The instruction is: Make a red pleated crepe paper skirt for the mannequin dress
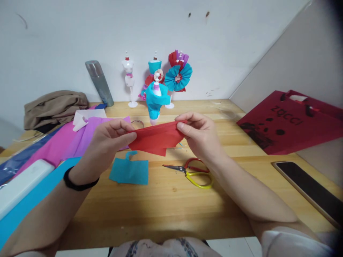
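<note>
A piece of red paper (157, 137) is stretched above the table between my two hands, folded along its upper edge. My left hand (111, 137) pinches its left end between thumb and fingers. At the right end, my right hand (199, 134) pinches the upper corner. Scissors with one red and one yellow handle (191, 170) lie below my right hand, blades pointing left. A blue paper piece (130, 171) rests on the table below the red one. Just behind the red paper stands a small mannequin in blue paper (155, 101).
More small mannequins, one nearly bare (129, 76) and one with a blue rosette (178, 77), stand by the wall. A spray bottle (99, 84) and brown cloth (57, 103) are at the back left. A red paper bag (289, 125) and a phone (308, 187) lie right.
</note>
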The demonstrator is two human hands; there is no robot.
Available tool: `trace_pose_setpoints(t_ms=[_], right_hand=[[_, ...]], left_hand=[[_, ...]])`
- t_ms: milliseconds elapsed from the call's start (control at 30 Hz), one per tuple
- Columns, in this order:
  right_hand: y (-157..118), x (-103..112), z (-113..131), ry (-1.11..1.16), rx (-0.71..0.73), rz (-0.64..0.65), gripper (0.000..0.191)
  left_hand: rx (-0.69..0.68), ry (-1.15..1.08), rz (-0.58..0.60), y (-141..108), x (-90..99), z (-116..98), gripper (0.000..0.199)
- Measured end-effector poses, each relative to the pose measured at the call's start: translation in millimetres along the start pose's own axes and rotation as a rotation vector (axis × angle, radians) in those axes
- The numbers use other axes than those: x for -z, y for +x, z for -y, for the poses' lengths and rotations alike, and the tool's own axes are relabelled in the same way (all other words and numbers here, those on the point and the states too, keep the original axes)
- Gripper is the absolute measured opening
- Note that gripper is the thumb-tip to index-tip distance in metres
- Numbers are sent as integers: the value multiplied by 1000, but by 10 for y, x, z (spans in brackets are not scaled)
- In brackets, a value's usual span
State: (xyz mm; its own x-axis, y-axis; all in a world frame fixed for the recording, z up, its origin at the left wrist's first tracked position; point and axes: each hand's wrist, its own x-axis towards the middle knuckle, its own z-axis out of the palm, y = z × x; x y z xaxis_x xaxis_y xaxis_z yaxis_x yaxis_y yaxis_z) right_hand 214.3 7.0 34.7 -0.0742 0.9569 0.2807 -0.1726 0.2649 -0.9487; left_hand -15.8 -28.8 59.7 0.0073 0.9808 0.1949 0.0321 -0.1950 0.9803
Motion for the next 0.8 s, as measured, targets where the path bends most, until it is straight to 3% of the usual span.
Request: trace_pose_setpoints(t_ms=[167, 300, 433, 567, 700, 800], right_hand=[[-129, 46, 231, -27, 77, 3, 15], [-35, 97, 154, -84, 37, 23, 13], [85, 86, -6, -75, -64, 83, 13], [57, 2, -86, -95, -157, 175, 13], [-17, -71, -135, -171, -168, 280, 12], [-25, -85, -180, -225, -146, 332, 12]], left_hand=[[68, -28, 112, -104, -1, -130, 10], [82, 26, 186, 26, 37, -9, 9], [24, 163, 242, 117, 31, 126, 27], [-35, 332, 333, 50, -54, 242, 35], [-182, 527, 295, -39, -142, 363, 30], [-215, 608, 366, -60, -182, 384, 21]])
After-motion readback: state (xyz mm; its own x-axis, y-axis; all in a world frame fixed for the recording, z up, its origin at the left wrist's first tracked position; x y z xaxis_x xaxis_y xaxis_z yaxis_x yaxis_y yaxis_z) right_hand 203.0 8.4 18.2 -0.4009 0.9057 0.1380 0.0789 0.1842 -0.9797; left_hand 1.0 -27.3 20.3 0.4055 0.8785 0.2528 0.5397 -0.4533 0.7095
